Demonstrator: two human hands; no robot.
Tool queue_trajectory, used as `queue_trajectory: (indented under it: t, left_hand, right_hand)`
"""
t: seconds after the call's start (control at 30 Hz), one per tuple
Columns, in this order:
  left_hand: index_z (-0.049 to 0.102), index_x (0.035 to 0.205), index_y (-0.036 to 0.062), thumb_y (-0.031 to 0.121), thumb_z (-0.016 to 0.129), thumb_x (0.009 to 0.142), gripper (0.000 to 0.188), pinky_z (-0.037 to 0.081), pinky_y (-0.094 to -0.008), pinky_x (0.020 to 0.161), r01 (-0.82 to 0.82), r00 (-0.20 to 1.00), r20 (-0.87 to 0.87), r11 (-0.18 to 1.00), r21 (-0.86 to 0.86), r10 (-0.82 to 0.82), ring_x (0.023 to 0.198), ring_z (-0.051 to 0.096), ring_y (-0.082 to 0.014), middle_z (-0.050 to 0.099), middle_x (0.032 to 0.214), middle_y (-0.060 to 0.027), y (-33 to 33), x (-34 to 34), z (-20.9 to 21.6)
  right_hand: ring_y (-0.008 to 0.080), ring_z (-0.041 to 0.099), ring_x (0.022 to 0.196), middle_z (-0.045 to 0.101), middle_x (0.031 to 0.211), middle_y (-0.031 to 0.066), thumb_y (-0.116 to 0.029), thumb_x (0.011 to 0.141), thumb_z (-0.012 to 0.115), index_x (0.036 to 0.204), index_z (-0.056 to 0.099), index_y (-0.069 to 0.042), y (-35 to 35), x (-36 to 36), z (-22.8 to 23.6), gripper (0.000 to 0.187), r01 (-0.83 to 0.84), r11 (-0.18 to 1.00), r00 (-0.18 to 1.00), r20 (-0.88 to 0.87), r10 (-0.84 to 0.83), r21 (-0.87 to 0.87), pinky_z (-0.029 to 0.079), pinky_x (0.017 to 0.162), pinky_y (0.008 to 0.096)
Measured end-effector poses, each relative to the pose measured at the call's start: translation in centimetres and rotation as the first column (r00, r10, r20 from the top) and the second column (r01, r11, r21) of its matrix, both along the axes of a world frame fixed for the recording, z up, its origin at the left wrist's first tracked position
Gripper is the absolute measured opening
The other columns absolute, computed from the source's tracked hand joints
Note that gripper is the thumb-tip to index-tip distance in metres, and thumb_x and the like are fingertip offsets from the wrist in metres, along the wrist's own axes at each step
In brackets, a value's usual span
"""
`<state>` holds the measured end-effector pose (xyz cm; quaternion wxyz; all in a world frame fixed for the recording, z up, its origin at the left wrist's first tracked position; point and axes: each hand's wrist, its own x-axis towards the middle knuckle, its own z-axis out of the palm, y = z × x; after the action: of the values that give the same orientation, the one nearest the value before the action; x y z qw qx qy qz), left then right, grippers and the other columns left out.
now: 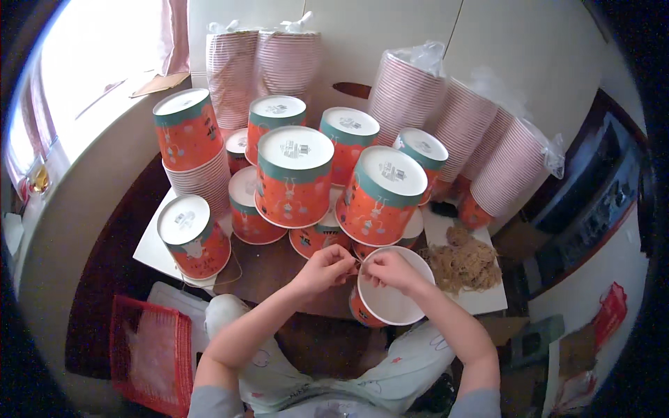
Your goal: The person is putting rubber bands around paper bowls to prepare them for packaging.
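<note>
In front of me a paper bucket (397, 306), orange and green outside and white inside, stands tilted with its mouth up at the table's near edge. Over its left rim my left hand (326, 269) and my right hand (391, 269) meet, fingertips almost touching. Both are closed in a pinch on what looks like a thin string (359, 262); its ends are too small to make out. Part of the bucket's rim is hidden behind my right hand. To the right lies a tangled heap of brown twine (465, 263).
Several upturned orange buckets (294, 184) are piled across the table (268, 268). One bucket (195, 240) at the left has a string loop (239, 268) beside it. Tall bagged stacks of buckets (408, 90) line the back. A red mesh basket (150, 348) stands lower left.
</note>
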<state>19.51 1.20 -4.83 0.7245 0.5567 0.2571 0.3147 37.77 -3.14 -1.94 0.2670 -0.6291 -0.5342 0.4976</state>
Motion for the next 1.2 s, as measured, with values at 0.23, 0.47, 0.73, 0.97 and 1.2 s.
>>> queue_trajectory:
  t: [0.23, 0.47, 0.73, 0.97, 1.2]
  left_hand:
    - [0.050, 0.086, 0.0055, 0.019, 0.052, 0.086, 0.013, 0.038, -0.0185, 0.050, -0.059, 0.994, 0.087, 0.995, -0.081, 0.066, 0.057, 0.048, -0.0057, 0.057, 0.073, -0.0006, 0.1, 0.7, 1.1]
    - [0.059, 0.087, -0.0003, 0.015, 0.054, 0.083, 0.017, 0.043, -0.0217, 0.058, -0.159, 0.984, -0.034, 0.941, 0.300, 0.177, 0.064, 0.053, -0.0076, 0.060, 0.073, -0.0029, -0.1, 2.1, 0.4]
    - [0.061, 0.090, -0.0012, 0.014, 0.053, 0.083, 0.018, 0.046, -0.0252, 0.064, 0.051, 0.993, -0.121, 0.853, 0.520, 0.015, 0.070, 0.056, -0.0106, 0.062, 0.079, -0.0061, -0.5, 2.0, 0.1]
    - [0.059, 0.091, 0.0010, 0.019, 0.049, 0.088, 0.021, 0.042, -0.0207, 0.068, 0.118, 0.991, 0.057, 0.993, 0.011, -0.118, 0.075, 0.053, -0.0075, 0.058, 0.078, -0.0010, -0.3, 0.7, -0.1]
    - [0.056, 0.091, 0.0025, 0.018, 0.049, 0.088, 0.018, 0.041, -0.0238, 0.074, 0.093, 0.995, 0.041, 0.992, -0.080, -0.090, 0.083, 0.052, -0.0090, 0.058, 0.086, -0.0025, -0.1, 0.4, -0.7]
  right_hand:
    - [0.0069, 0.049, 0.068, 0.056, 0.077, -0.0004, -0.016, 0.084, 0.049, 0.091, 0.055, -0.008, -1.4, 0.7, 1.5, 0.013, 0.222, 0.975, 0.779, -0.603, -0.171, 0.011, 0.038, 0.058, 0.0198]
    - [0.0084, 0.049, 0.068, 0.056, 0.078, 0.0012, -0.017, 0.087, 0.047, 0.090, 0.056, -0.005, -1.8, -1.3, 5.9, 0.015, 0.312, 0.927, 0.656, -0.753, -0.052, 0.208, 0.040, 0.059, 0.0217]
    - [0.0041, 0.050, 0.065, 0.056, 0.076, -0.0002, -0.018, 0.089, 0.046, 0.094, 0.058, 0.000, 0.9, -2.4, 5.4, 0.022, 0.165, 0.902, 0.909, -0.417, 0.018, 0.399, 0.042, 0.058, 0.0186]
    - [0.0100, 0.055, 0.070, 0.059, 0.079, 0.0054, -0.016, 0.075, 0.063, 0.099, 0.058, -0.002, -0.3, -0.8, 4.6, 0.028, -0.203, 0.740, 0.934, 0.354, -0.050, 0.641, 0.046, 0.063, 0.0243]
    - [0.0183, 0.061, 0.067, 0.063, 0.079, 0.0098, -0.020, 0.072, 0.066, 0.089, 0.058, -0.003, -1.3, -0.3, 2.2, 0.026, -0.260, 0.869, 0.957, 0.235, 0.172, 0.421, 0.047, 0.062, 0.0294]
